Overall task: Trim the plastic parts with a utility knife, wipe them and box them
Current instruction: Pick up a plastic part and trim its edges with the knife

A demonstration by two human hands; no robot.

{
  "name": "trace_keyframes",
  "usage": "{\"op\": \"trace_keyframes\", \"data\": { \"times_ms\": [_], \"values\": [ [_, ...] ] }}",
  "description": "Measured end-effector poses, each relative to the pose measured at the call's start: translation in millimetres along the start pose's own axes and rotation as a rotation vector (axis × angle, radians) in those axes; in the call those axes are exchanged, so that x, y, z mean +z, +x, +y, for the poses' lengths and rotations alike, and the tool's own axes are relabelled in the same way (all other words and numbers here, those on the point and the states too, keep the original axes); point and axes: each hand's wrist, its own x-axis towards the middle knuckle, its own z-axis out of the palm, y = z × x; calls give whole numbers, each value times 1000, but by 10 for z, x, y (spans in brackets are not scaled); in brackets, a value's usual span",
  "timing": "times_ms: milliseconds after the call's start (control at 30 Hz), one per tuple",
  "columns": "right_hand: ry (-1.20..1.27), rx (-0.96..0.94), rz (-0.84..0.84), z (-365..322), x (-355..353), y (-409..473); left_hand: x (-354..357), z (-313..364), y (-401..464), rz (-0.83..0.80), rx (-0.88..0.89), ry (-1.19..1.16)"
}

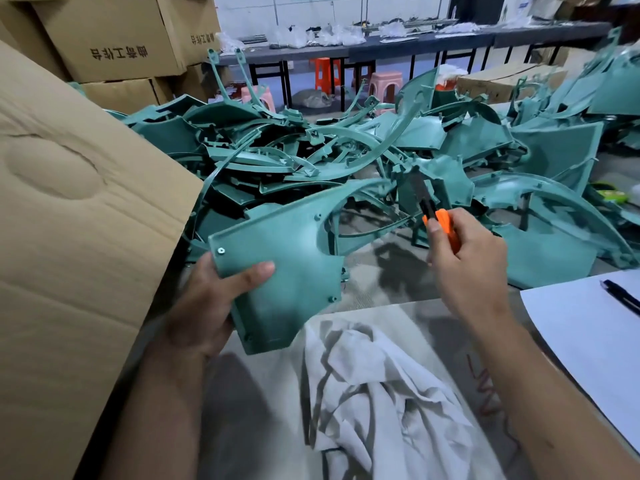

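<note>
My left hand grips the near corner of a large teal plastic part, thumb on top, holding it above the table. My right hand grips an orange utility knife with its dark blade pointing up and away, close to the far curved arm of the held part. A crumpled white cloth lies on the table just below the part. A big pile of teal plastic parts covers the table beyond my hands.
A tall cardboard box flap stands at my left. White paper with a black pen lies at the right. Stacked cartons fill the back left. Stools and a long bench stand behind.
</note>
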Motion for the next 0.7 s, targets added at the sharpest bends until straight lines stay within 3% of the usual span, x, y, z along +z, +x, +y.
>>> {"op": "trace_keyframes", "data": {
  "times_ms": [100,200,367,567,700],
  "values": [
    [199,-148,-46,-187,39,-79,179,-104,28,-11,-14,-96],
    [229,-249,-98,-246,88,-149,286,-143,34,-59,-17,-160],
    [149,-193,-120,-219,162,-176,354,-152,8,-134,-60,-237],
    [278,-238,-277,-315,157,-226,439,-174,-23,-170,-91,-344],
    [322,-285,-287,-355,128,-227,451,-175,-38,-180,-129,-369]
  ]
}}
